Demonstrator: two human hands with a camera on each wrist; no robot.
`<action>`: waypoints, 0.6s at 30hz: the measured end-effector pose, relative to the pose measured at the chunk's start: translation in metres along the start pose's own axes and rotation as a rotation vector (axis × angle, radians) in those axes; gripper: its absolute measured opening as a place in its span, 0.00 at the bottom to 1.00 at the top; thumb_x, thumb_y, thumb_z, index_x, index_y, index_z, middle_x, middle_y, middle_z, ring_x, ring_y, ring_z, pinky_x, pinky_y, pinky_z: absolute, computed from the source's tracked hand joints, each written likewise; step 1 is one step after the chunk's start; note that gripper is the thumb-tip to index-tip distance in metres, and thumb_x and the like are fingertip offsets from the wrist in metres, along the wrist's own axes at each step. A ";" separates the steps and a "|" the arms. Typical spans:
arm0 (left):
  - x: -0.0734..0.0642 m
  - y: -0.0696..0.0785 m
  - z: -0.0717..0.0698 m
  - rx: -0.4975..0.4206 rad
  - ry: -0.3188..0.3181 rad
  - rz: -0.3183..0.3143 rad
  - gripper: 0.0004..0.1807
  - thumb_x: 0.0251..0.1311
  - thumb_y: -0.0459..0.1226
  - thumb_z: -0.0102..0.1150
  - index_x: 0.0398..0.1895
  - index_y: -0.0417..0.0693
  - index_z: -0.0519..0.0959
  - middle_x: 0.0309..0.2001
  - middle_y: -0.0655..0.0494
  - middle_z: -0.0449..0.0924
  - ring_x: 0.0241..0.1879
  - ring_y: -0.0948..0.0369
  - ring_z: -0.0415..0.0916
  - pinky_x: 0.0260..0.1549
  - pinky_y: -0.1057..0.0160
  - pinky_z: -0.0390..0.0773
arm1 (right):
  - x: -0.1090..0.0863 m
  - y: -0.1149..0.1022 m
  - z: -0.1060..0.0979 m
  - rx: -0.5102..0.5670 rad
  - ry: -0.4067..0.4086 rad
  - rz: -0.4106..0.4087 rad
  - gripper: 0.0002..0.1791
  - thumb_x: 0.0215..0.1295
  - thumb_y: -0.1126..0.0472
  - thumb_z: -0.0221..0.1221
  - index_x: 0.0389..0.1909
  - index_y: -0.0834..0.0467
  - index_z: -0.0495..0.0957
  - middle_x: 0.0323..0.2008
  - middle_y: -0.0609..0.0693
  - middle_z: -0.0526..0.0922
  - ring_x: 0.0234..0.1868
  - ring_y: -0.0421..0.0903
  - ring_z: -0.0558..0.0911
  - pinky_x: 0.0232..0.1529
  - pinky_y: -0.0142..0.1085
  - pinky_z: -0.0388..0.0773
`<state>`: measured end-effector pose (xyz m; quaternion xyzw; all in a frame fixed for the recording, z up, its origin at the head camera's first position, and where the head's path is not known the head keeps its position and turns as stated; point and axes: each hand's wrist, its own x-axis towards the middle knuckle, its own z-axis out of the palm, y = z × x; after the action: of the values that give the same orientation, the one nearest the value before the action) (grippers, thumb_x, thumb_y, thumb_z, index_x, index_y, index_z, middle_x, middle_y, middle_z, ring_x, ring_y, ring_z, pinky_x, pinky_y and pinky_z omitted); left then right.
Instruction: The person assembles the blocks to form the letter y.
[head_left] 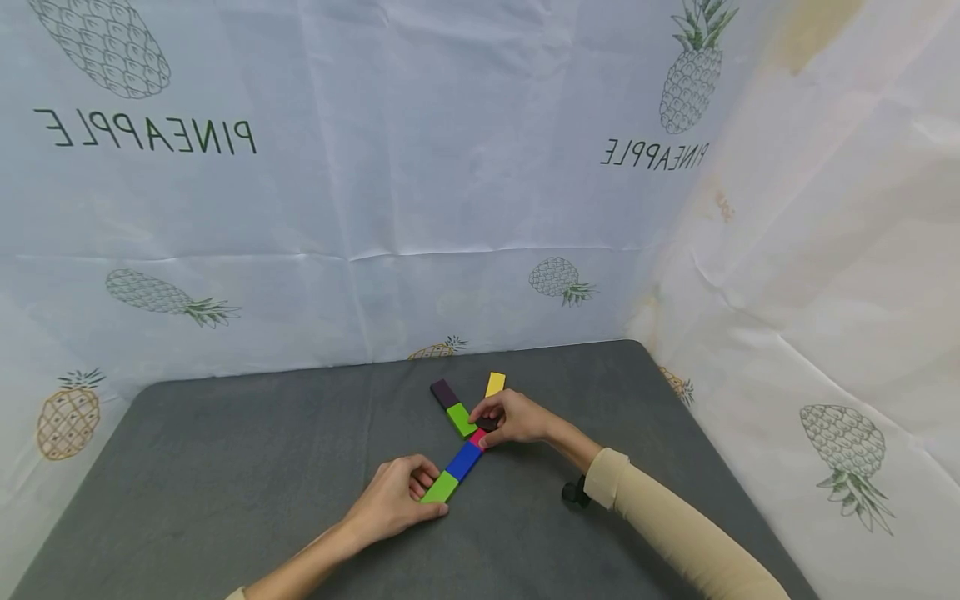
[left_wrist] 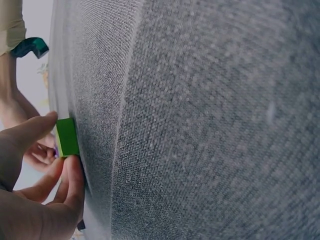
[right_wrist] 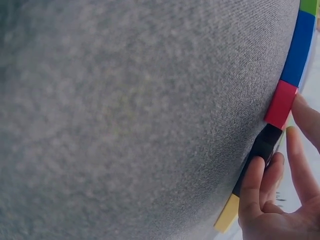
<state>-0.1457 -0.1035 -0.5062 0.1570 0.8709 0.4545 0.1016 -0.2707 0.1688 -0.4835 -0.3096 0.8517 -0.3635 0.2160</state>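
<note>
Colored blocks lie end to end in a Y shape. At the near end, my left hand (head_left: 393,496) pinches a green block (head_left: 441,489), thumb on one side and fingertips on the other; the left wrist view shows this green block (left_wrist: 67,137) between them. A blue block (head_left: 464,460) follows, then a red block (right_wrist: 281,104). My right hand (head_left: 513,418) is at the fork, fingers and thumb around a black block (right_wrist: 267,142), with one fingertip right at the red block's side. Beyond the black one is a yellow block (head_left: 495,383), partly covered by the hand.
The other branch has a second green block (head_left: 461,419) and a dark purple block (head_left: 444,393). Everything lies on a grey cloth-covered table (head_left: 247,467). Behind and to the right hangs a white pineapple-print curtain (head_left: 450,167). A black wrist device (head_left: 576,492) sits under the right sleeve.
</note>
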 end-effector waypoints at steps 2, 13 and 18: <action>0.000 -0.002 0.000 -0.009 0.007 0.011 0.22 0.51 0.41 0.86 0.45 0.41 0.85 0.37 0.55 0.84 0.32 0.67 0.78 0.33 0.69 0.80 | 0.000 0.001 0.000 -0.003 -0.001 -0.010 0.20 0.64 0.62 0.76 0.57 0.59 0.88 0.56 0.56 0.90 0.49 0.43 0.83 0.48 0.28 0.80; 0.001 -0.001 0.000 -0.003 -0.009 0.012 0.22 0.52 0.40 0.85 0.46 0.40 0.85 0.37 0.54 0.84 0.32 0.67 0.79 0.33 0.69 0.80 | 0.000 0.001 0.000 -0.018 -0.008 -0.047 0.20 0.66 0.64 0.74 0.58 0.61 0.87 0.56 0.58 0.89 0.50 0.46 0.82 0.50 0.31 0.81; 0.004 -0.012 0.002 -0.015 0.013 0.076 0.23 0.54 0.44 0.85 0.45 0.41 0.85 0.36 0.56 0.84 0.31 0.68 0.78 0.32 0.68 0.81 | 0.001 0.002 -0.001 -0.016 -0.017 -0.054 0.19 0.67 0.63 0.73 0.58 0.61 0.87 0.56 0.57 0.89 0.51 0.48 0.82 0.52 0.33 0.81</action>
<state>-0.1510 -0.1075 -0.5175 0.1862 0.8615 0.4657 0.0796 -0.2726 0.1698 -0.4849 -0.3373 0.8440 -0.3598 0.2110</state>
